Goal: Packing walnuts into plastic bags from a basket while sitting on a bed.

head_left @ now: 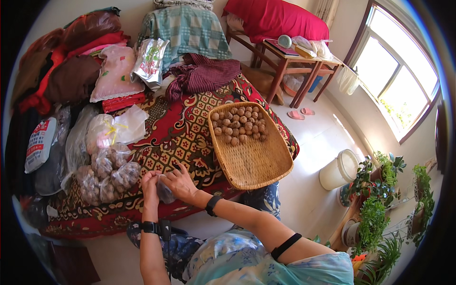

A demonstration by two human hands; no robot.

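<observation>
My left hand (pixel 150 183) and my right hand (pixel 180 181) come close together over the near edge of the patterned bedspread (pixel 192 139). Between them they grip a clear plastic bag (pixel 165 190), which hangs below my fingers; its contents cannot be made out. Just left of my left hand lie several knotted clear bags of walnuts (pixel 124 175). To the right of my right hand, a shallow wicker basket (pixel 256 164) rests on the bed's edge, with loose walnuts (pixel 242 124) gathered in its far part.
Folded clothes, a pink pillow (pixel 115 73) and plastic bags (pixel 80 142) line the bed's left side. A checked cloth (pixel 187 34) is at the back. Wooden stools (pixel 281 71) stand beyond. On the right floor are a lidded white bucket (pixel 336 171), pink slippers (pixel 296 115) and potted plants (pixel 372 217).
</observation>
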